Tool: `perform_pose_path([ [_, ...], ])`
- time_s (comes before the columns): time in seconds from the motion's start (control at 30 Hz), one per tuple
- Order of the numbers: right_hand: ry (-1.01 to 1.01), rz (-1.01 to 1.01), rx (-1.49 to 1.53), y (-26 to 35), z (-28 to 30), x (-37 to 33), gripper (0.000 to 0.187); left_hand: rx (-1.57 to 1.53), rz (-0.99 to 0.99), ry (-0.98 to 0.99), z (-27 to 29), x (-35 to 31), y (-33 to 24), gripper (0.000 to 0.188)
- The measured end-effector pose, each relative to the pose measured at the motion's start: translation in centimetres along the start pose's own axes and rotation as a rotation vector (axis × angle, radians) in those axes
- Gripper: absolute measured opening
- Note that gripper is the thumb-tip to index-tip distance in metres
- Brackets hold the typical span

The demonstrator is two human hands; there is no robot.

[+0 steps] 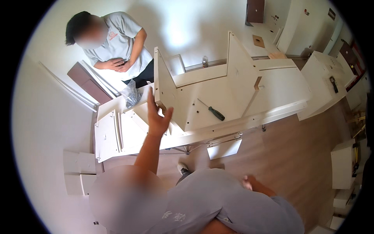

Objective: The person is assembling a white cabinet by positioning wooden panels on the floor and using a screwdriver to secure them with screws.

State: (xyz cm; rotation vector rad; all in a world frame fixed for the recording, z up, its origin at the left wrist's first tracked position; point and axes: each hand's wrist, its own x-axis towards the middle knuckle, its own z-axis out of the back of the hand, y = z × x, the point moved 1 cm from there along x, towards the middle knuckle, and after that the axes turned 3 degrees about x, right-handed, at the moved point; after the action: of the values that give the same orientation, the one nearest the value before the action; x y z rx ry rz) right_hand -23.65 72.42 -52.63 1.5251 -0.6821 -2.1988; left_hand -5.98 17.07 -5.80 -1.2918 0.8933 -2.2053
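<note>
My left hand (pixel 157 120) reaches over the white bench, fingers stretched and thumb apart. It is at the near end of an upright white panel (pixel 165 84); whether it presses on the panel I cannot tell. A second upright white panel (pixel 242 70) stands further right. Between them, on a flat white board (pixel 208 91) with small dark holes, lies a screwdriver (pixel 216 113) with a dark green handle. My right hand (pixel 247 182) hangs low beside my grey shirt, partly hidden, its finger pose unclear. Left of the first panel sits a clear plastic bag (pixel 131 94) of small dark pieces.
A co-worker (pixel 120 43) stands across the bench at the left, hands together at the waist. White boards (pixel 107 136) lie at the bench's left end. White cabinets (pixel 321 84) stand to the right, one with a dark tool (pixel 334 84) on top. A white panel (pixel 224 149) is below the bench edge.
</note>
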Motion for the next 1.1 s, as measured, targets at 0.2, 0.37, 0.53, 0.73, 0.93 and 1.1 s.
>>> perform_pose_path([
  [0.2,-0.053,0.031,-0.126,-17.3,-4.0,-7.6,0.025,-0.038,0.538,0.206,-3.8,-9.5,6.8,0.066],
  [0.37,-0.231,0.244,-0.245,-20.0,-3.4,-8.4,0.021,0.099,0.675,0.140,-7.5,-13.3,13.2,0.047],
  [0.53,-0.295,0.090,0.577,-8.0,-0.9,-6.9,0.022,0.246,0.810,0.249,-9.2,-16.5,17.9,0.049],
  [0.73,-0.338,-0.108,0.609,5.3,0.2,-8.5,0.029,0.268,0.969,0.446,-8.3,-17.8,18.2,0.046],
  [0.93,-0.122,-0.081,0.891,-0.5,-2.5,-4.7,0.026,0.329,0.655,0.954,-3.8,-24.7,18.2,0.040],
  [1.1,0.131,0.209,0.123,-6.3,-1.9,-1.3,0.024,0.539,0.750,1.293,2.6,-34.9,17.4,0.049],
])
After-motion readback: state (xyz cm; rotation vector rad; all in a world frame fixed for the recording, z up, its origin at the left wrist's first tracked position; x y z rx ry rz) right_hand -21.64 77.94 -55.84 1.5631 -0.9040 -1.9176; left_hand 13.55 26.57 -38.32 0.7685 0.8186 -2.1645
